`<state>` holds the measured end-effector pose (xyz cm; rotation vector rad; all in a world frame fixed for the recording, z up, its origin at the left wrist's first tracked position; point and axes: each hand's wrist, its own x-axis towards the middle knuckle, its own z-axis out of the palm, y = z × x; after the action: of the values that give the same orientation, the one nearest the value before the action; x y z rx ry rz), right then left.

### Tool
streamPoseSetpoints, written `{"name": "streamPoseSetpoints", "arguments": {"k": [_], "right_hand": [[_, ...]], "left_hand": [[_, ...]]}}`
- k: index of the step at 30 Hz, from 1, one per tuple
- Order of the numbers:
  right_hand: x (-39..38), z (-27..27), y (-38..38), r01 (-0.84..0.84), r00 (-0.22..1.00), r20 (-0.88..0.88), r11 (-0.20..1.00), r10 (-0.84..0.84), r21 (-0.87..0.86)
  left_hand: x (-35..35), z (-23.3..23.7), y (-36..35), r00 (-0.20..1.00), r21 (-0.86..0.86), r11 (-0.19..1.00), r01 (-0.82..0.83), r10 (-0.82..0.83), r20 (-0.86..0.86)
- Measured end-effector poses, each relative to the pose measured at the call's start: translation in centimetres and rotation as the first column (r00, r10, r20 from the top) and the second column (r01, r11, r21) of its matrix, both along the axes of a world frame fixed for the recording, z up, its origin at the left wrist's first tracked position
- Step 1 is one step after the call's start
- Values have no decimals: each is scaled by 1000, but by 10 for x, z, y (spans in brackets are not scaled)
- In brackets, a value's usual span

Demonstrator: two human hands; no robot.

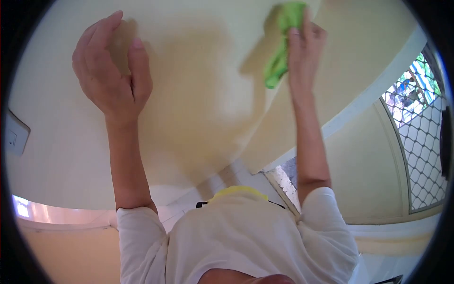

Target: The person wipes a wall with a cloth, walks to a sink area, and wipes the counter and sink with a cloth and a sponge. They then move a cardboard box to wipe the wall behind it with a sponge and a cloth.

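A bright green cloth (279,61) lies bunched against the pale cream wall (198,71) near its corner at the upper right, one end hanging down. My right hand (305,52) is closed on the cloth, with the fingers pointing up and slightly blurred. At the upper left my left hand (111,71) is raised before the same wall, fingers curved and thumb apart, holding nothing. Whether its fingertips touch the wall cannot be made out.
A white switch plate (18,135) sits on the wall at the far left. On the right are a door with a metal lattice (421,151) and a pale frame. Floor tiles (236,175) show below the wall, near a doorway threshold (283,187).
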<state>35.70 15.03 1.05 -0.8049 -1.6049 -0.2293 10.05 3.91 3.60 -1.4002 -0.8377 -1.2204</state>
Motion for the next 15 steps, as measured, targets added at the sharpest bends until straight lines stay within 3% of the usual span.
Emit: {"name": "streamPoseSetpoints", "arguments": {"k": [1,3,5,6,7,8,10,11,13,15], "right_hand": [[-18,-14,11,-7,999,35,997,9,-71],[-59,-68,25,219,974,29,968,-224,119],[-56,-158,28,243,970,41,954,-240,-177],[-51,-206,20,178,984,47,894,-175,-411],[-43,-251,7,-92,981,-192,786,-36,-612],[-38,-277,-2,-295,916,-395,538,-77,-789],[-25,-392,9,170,981,86,554,-175,-815],[-26,-382,7,154,984,77,556,-160,-817],[-26,-324,5,79,993,-8,732,-114,-677],[-27,-234,-7,-106,970,-242,845,-29,-523]], "left_hand": [[-1,0,1,1000,5,1000,16,-16,-5],[-1,1,4,1000,7,1000,24,-24,-13],[1,3,9,999,64,997,40,-41,9],[1,4,10,1000,75,997,27,-28,13],[2,4,13,999,90,995,45,-47,18],[5,3,14,997,96,993,69,-71,21],[8,1,13,999,73,997,32,-34,24],[6,2,11,1000,57,998,-7,5,26],[2,3,14,1000,66,998,6,-7,5],[7,2,12,999,54,998,32,-32,-6]]}}
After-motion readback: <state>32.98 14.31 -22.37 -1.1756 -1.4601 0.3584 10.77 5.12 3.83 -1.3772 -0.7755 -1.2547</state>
